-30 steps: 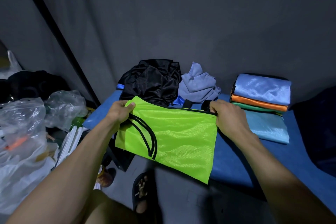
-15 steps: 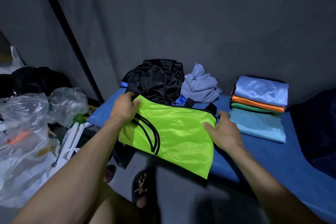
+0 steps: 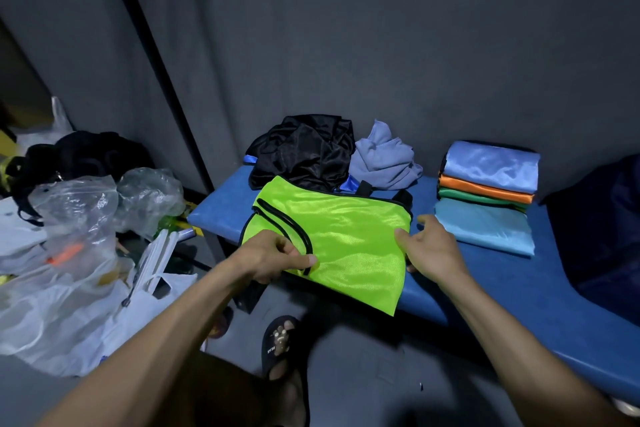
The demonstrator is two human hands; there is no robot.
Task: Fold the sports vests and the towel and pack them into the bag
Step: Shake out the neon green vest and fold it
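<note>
A lime green sports vest (image 3: 349,239) with black trim lies folded on the blue bench (image 3: 502,274), its lower corner hanging over the front edge. My left hand (image 3: 273,258) pinches the vest's near left edge by the black armhole trim. My right hand (image 3: 429,246) rests at the vest's right edge with fingers spread, thumb on the fabric. Behind the vest lie a crumpled black vest (image 3: 304,152) and a crumpled grey-blue towel (image 3: 384,159). A stack of folded vests (image 3: 488,191), light blue, orange, green and pale blue, sits to the right.
A dark bag (image 3: 602,225) lies at the bench's right end. Plastic bags (image 3: 79,239) and clutter fill the floor at left. A black pole (image 3: 162,69) runs up the grey wall. My sandalled foot (image 3: 282,343) stands below the bench edge.
My left hand moved from the vest's far left corner down to its near left edge. My right hand let go of the far right corner and now rests flat by the right edge.
</note>
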